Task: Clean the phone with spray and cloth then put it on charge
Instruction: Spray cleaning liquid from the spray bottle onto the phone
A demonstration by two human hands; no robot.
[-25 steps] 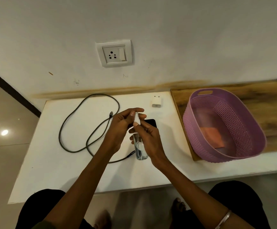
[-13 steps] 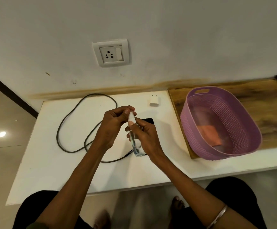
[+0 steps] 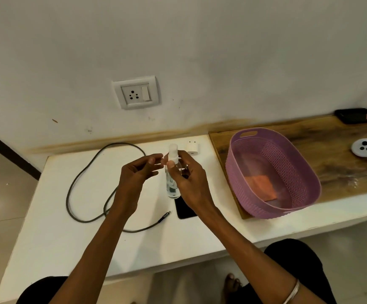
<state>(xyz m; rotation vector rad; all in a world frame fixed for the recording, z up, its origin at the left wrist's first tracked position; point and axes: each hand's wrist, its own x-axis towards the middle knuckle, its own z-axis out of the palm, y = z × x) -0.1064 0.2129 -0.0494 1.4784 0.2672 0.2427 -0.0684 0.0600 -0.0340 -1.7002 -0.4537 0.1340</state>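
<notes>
Head view: your right hand grips the clear spray bottle upright, thumb and fingers wrapped round its body, white nozzle above the fingers. Your left hand sits just beside the nozzle, fingers curled; its fingertips seem to pinch something small and pale at the top, maybe a cap, too blurred to tell. The phone lies flat and dark on the white counter, mostly hidden under your right wrist, right below the bottle.

Step in hand, as I judge it: readying the spray, cleaning not started. Next move needs the nozzle aimed down at the phone, then a press. After that you need the orange cloth, which lies in the purple basket to the right.

Surface: the grey cable loops on the counter to the left, its plug end near the phone. The white adapter stands by the wall, below the socket, unplugged. The basket rests on a wooden board; a white controller and a dark object sit far right. Wall plain white, tiled floor at left.
</notes>
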